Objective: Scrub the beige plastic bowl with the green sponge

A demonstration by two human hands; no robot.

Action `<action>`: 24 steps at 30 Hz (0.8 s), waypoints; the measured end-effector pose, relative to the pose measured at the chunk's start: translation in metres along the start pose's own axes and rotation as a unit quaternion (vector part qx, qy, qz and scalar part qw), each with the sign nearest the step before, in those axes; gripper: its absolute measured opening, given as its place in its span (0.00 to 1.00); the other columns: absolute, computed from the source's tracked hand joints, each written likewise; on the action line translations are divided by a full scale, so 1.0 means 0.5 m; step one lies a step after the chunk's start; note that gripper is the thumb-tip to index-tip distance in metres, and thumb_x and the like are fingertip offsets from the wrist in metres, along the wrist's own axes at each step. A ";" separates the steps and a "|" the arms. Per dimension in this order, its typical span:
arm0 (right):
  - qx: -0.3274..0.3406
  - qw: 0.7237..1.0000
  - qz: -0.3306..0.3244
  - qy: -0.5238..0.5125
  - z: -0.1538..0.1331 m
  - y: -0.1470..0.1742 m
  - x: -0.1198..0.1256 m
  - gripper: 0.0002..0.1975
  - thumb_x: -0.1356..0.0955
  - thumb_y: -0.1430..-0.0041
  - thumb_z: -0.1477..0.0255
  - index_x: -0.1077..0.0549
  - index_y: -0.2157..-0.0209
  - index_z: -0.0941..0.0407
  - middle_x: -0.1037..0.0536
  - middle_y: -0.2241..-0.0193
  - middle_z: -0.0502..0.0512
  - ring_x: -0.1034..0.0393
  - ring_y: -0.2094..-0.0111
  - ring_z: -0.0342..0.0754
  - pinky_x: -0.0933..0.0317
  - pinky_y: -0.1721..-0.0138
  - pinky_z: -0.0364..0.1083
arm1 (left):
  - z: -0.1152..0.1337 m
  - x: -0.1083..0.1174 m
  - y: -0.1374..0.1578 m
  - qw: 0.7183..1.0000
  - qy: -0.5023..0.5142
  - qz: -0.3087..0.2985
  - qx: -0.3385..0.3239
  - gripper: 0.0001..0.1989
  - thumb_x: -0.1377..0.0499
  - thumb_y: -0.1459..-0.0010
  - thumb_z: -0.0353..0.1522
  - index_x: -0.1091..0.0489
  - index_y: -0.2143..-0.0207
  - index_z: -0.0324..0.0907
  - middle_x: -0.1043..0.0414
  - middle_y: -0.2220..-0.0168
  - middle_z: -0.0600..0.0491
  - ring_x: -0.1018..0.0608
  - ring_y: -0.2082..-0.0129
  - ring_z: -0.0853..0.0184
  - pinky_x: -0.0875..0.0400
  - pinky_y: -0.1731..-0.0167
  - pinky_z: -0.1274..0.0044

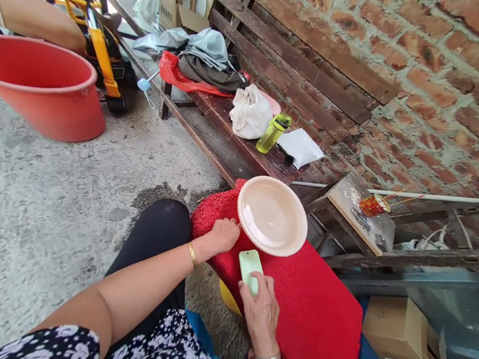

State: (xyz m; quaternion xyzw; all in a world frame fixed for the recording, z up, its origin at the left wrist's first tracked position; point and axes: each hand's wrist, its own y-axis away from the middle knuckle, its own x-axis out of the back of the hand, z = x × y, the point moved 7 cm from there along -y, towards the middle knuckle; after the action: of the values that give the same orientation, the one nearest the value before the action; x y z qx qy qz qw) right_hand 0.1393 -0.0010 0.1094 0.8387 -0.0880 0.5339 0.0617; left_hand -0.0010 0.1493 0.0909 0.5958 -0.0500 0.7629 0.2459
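My right hand (pixel 261 309) grips a pale green, flat oblong piece with rounded corners (pixel 249 262). A small dark hole shows near its far end; its underside is hidden. My left hand (pixel 224 235) rests on the red cloth (pixel 313 314), its fingers curled closed beside the near left rim of a cream basin (pixel 268 242). What those fingers hold, if anything, cannot be made out. Light reflects in the basin, which appears to contain water. It sits on the red-covered bench, just beyond the green piece.
On the wooden bench (pixel 217 120) stand a green bottle (pixel 273 134), a white bag (pixel 250 113) and a white packet (pixel 302 147). A large red tub (pixel 44 110) is at left, near another person's leg (pixel 41 17). A cardboard box (pixel 397 334) lies right.
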 end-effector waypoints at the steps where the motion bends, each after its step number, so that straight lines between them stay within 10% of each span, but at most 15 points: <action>1: -0.032 0.999 0.003 0.000 0.035 0.009 0.006 0.20 0.37 0.41 0.52 0.26 0.55 0.48 0.26 0.59 0.52 0.26 0.61 0.50 0.36 0.64 0.46 | 0.002 -0.001 0.000 1.000 0.000 -0.001 0.001 0.19 0.53 0.38 0.22 0.26 0.51 0.32 0.27 0.55 0.34 0.22 0.55 0.55 0.28 0.62 0.70; 9: -0.385 0.916 0.073 0.087 0.396 0.203 0.184 0.34 0.42 0.49 0.36 0.28 0.55 0.46 0.27 0.62 0.60 0.27 0.63 0.64 0.35 0.65 0.59 | 0.098 -0.038 0.034 0.977 -0.005 -0.008 -0.211 0.12 0.47 0.35 0.30 0.25 0.56 0.38 0.25 0.55 0.41 0.22 0.55 0.56 0.27 0.59 0.68; 12: -0.363 0.923 0.091 0.085 0.350 0.193 0.180 0.34 0.42 0.48 0.36 0.29 0.55 0.47 0.27 0.59 0.61 0.27 0.62 0.64 0.35 0.65 0.59 | 0.141 -0.050 0.061 0.948 -0.013 0.045 -0.316 0.13 0.47 0.34 0.35 0.25 0.56 0.41 0.27 0.53 0.42 0.26 0.49 0.55 0.29 0.52 0.65; 18: -0.090 0.995 0.039 -0.014 0.140 0.099 0.042 0.30 0.41 0.42 0.43 0.27 0.52 0.51 0.26 0.56 0.58 0.28 0.57 0.57 0.36 0.55 0.54 | 0.156 -0.076 0.068 0.935 0.012 0.101 -0.340 0.21 0.46 0.33 0.40 0.31 0.41 0.48 0.35 0.41 0.42 0.35 0.40 0.52 0.39 0.42 0.59; 24: -0.302 0.949 0.050 0.074 0.342 0.203 0.121 0.36 0.45 0.44 0.42 0.30 0.47 0.52 0.28 0.55 0.62 0.29 0.57 0.62 0.36 0.60 0.57 | 0.154 -0.088 0.055 0.932 0.030 0.120 -0.341 0.18 0.47 0.33 0.42 0.26 0.46 0.48 0.31 0.46 0.45 0.33 0.42 0.54 0.40 0.41 0.60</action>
State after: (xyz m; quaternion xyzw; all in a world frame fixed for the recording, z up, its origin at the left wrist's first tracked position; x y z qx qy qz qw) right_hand 0.2941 -0.1391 0.0927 0.7333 -0.2820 0.5454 0.2918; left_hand 0.0629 0.0830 0.0776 0.4426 -0.3712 0.7412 0.3419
